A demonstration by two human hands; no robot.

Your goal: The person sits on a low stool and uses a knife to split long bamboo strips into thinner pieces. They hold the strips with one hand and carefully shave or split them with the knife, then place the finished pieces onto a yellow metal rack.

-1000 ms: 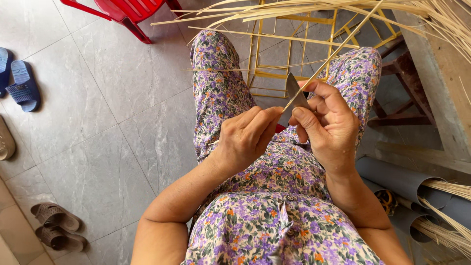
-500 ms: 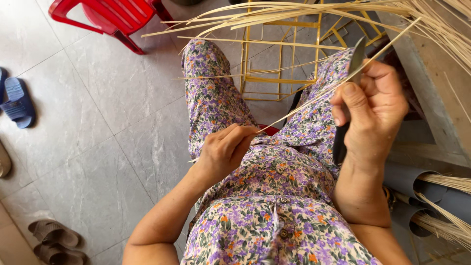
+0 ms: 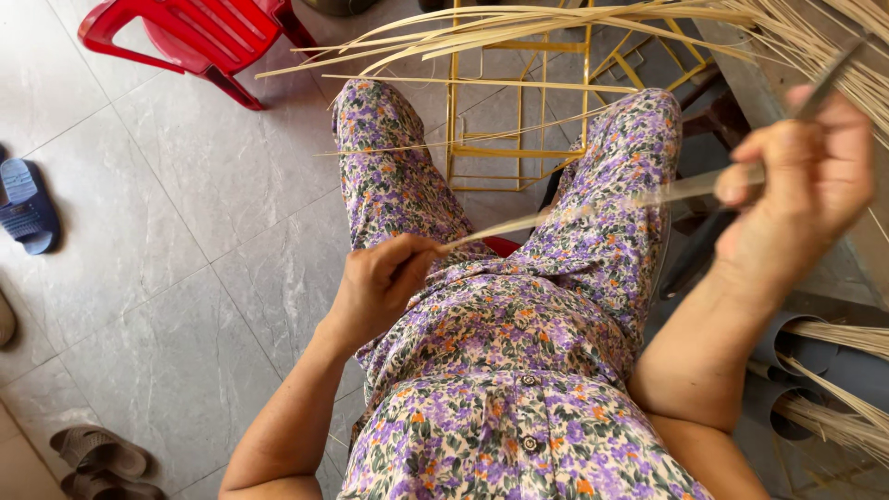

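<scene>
My left hand (image 3: 380, 282) pinches the near end of a long pale bamboo strip (image 3: 574, 209) over my lap. The strip runs up and to the right to my right hand (image 3: 801, 190), which is raised at the right edge and closed around a dark knife (image 3: 704, 245) whose blade points down past my wrist. The strip passes against the thumb of that hand. I sit in a purple flowered dress (image 3: 519, 370), knees apart.
A bundle of bamboo strips (image 3: 556, 23) fans across the top. A yellow wire frame (image 3: 519, 153) stands on the grey tiled floor between my legs. A red plastic chair (image 3: 199, 37) is upper left. Sandals (image 3: 28, 208) lie at left. Grey tubes with strips (image 3: 824, 370) sit at right.
My hands have drawn apart: the right hand with the knife swept up and to the right along the strip, while the left hand stayed low over my lap holding the strip's end.
</scene>
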